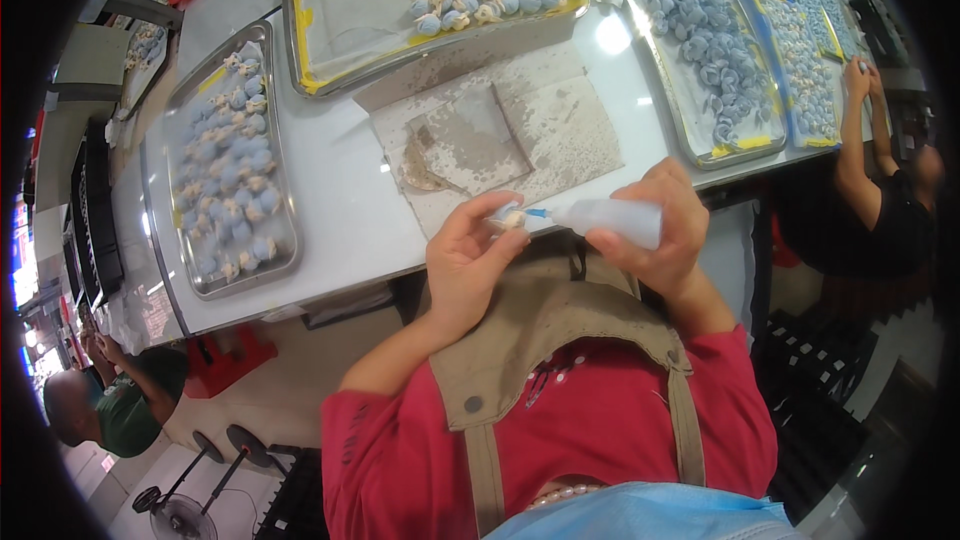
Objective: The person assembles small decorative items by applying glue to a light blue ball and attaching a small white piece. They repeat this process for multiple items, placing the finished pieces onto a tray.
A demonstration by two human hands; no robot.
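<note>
- Squeeze bottle [630, 220]: you have it in your right hand [680, 235], above the near edge of the bench [340, 170], its pale body plain on the side that shows.
- Its long axis runs nearly straight left to right, with the base on the right and the blue nozzle [537, 212] pointing left.
- The nozzle's tip is at the small cream-and-blue piece [512, 219]; you cannot tell from here whether they touch.
- Your right fingers are wrapped around the bottle's body, with the thumb along its near side.
- Your left hand [465, 250] pinches the small piece between thumb and fingers; which way that piece faces is too small to tell.
- Writing: dark lettering runs on the left sleeve of your red shirt [355, 430].
- Just beyond your hands lies a stained cardboard sheet [575, 130].
- To its left is a tray [297, 250] of blue-and-cream pieces; a far tray [350, 35] holds more, and a right tray [692, 110] carries loose grey-blue, shell-like pieces.
</note>
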